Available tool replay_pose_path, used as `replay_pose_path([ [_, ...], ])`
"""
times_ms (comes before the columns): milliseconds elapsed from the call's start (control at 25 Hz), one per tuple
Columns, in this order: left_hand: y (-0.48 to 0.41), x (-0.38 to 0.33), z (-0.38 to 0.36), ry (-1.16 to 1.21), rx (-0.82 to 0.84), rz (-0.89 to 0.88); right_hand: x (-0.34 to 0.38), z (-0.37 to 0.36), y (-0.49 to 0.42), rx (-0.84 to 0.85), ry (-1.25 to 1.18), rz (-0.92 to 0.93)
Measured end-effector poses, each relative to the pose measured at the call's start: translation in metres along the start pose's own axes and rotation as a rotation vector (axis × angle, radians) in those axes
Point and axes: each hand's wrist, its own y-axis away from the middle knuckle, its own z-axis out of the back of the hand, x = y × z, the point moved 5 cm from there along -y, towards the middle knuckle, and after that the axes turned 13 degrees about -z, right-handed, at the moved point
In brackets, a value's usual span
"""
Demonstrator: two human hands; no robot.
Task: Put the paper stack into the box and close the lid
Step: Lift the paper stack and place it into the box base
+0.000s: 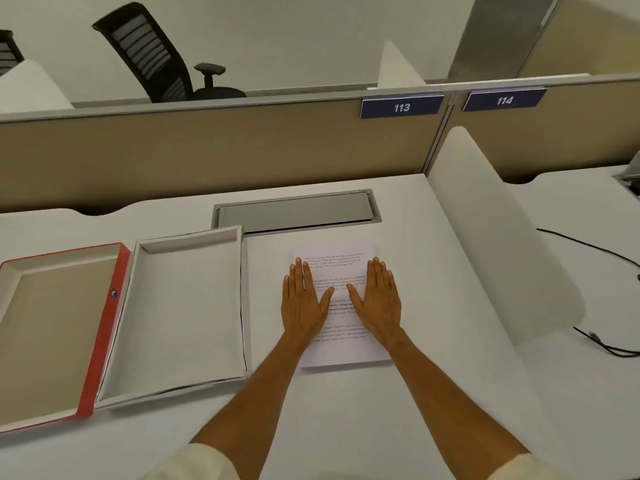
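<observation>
A white paper stack point(341, 351) with printed text lies flat on the desk, right of centre. My left hand point(304, 299) and my right hand point(379, 299) both rest palm down on the top sheet, fingers spread, holding nothing. To the left sits the open white box point(187, 313), its inside bare. Its red-edged lid point(104, 341) lies folded out flat further left, inner side up.
A grey cable hatch point(298, 211) is set into the desk behind the box and paper. A white divider point(491, 230) stands to the right, with black cables point(609, 348) beyond it. A beige partition point(207, 154) closes the back; an office chair point(156, 53) stands behind it.
</observation>
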Motion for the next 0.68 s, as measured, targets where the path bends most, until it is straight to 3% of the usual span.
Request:
replay_pose_path([
  [440,-0.002,0.010,-0.014,0.036,0.078,0.138,-0.004,-0.015,-0.002,0.085,-0.113,-0.207],
  [600,-0.008,0.012,-0.010,0.050,0.057,0.373,-0.005,-0.008,-0.011,0.028,-0.077,-0.432],
  [680,-0.012,0.014,-0.006,0.070,0.090,0.537,-0.007,-0.007,-0.014,0.092,-0.082,-0.571],
])
